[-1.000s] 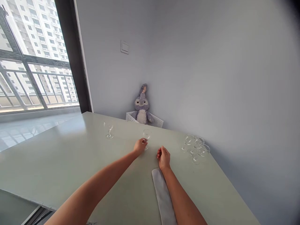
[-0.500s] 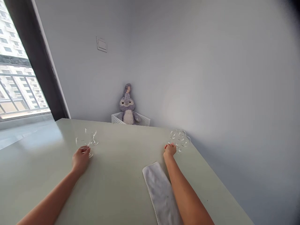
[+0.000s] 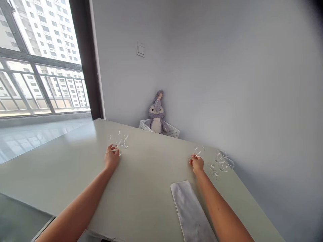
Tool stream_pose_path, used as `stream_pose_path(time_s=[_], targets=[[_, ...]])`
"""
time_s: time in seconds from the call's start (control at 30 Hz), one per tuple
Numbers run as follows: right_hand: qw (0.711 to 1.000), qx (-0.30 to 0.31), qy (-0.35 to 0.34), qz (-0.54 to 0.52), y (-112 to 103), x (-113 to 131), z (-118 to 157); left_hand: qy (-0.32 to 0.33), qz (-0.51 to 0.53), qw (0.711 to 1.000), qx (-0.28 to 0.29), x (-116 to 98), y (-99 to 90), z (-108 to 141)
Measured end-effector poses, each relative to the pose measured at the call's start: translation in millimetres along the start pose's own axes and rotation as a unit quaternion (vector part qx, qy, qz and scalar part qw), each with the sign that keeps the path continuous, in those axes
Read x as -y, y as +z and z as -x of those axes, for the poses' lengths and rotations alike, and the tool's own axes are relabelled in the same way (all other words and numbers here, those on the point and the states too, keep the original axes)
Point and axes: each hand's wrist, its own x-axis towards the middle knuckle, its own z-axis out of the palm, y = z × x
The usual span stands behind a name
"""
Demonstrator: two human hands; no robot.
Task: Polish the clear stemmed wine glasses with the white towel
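Observation:
On the left, the fingers of my left hand (image 3: 111, 158) curl around the lower part of a clear wine glass (image 3: 114, 138). Its foot shows beside my fingertips, at the table surface. Just beyond it stands another wine glass (image 3: 124, 143). My right hand (image 3: 197, 163) pinches the stem of a wine glass (image 3: 199, 150) whose bowl rises above my fingers; part of its stem is hidden by the hand. Right of that hand, several clear wine glasses (image 3: 222, 161) are grouped near the table's right edge.
A folded grey cloth (image 3: 190, 210) lies on the pale table (image 3: 143, 181), left of my right forearm. Behind the far edge, a plush rabbit (image 3: 156, 117) sits in a white perforated basket (image 3: 174, 131). Walls close off the back and right; a window (image 3: 45, 64) is at left.
My view has swung left. My right hand has moved a wine glass leftward, away from the right-hand group. My left hand stays at its glass, beside the other one.

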Motion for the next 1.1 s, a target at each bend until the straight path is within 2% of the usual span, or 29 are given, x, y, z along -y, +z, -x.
stream_pose_path(time_s=[0.2,0.27,0.3,0.37,0.47,0.5,0.57,0.67,0.73,0.8,0.9,0.97,1.03,1.1], targets=[[0.987,0.157,0.0,0.016,59,-4,63,0.014,0.03,0.994,-0.101,4,-3.7,5],[0.979,0.203,0.004,0.022,81,-5,85,0.087,0.049,0.987,-0.125,2,-4.1,15],[0.974,0.224,0.006,0.025,91,-6,97,0.138,0.061,0.982,-0.118,0,-3.6,21],[0.964,0.263,0.01,0.029,111,-7,119,0.232,0.073,0.969,-0.048,-4,-1.3,35],[0.947,0.319,0.012,0.028,137,-5,153,0.301,0.042,0.942,0.14,-10,3.3,51],[0.941,0.338,0.012,0.026,144,-3,164,0.308,0.028,0.931,0.194,-11,4.8,54],[0.924,0.381,0.012,0.02,156,1,183,0.303,0.009,0.916,0.261,-13,7.4,56],[0.885,0.465,0.009,0.013,164,9,204,0.266,-0.003,0.918,0.293,-14,11.0,54],[0.871,0.491,0.011,0.033,162,15,211,0.237,-0.003,0.924,0.299,-13,12.9,51],[0.872,0.481,0.015,0.091,152,21,215,0.216,-0.004,0.931,0.295,-12,14.2,48],[0.861,0.477,-0.011,0.173,122,30,214,0.209,-0.025,0.935,0.287,-12,15.6,45],[0.86,0.479,-0.054,0.169,93,33,208,0.204,-0.043,0.934,0.289,-12,16.5,44],[0.89,0.426,-0.092,0.138,58,33,193,0.191,-0.059,0.936,0.29,-12,17.8,43],[0.949,0.283,-0.104,0.095,18,29,168,0.179,-0.072,0.936,0.294,-14,20.1,41]])
